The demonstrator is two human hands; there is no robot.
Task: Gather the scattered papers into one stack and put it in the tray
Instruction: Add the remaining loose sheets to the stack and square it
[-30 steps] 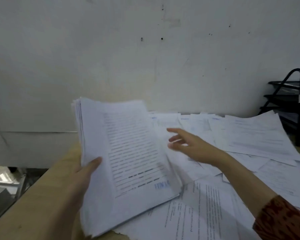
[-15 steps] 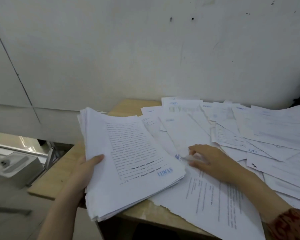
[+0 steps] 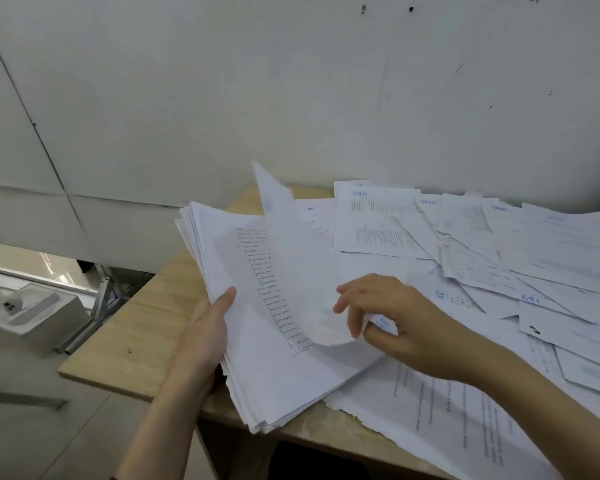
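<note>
Papers [image 3: 499, 244]: many loose on desk [image 3: 146, 327]. Stack [image 3: 291, 368] gripped by left hand [image 3: 205, 330]; sheet [image 3: 302, 271] pinched by right hand [image 3: 395, 320]. Tray unseen.

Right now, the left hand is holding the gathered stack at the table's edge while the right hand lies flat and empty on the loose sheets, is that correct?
Not quite: in the head view the right hand is not empty; it pinches a curled sheet, lifted over the stack. The left hand does hold that stack at the table's edge.
</note>
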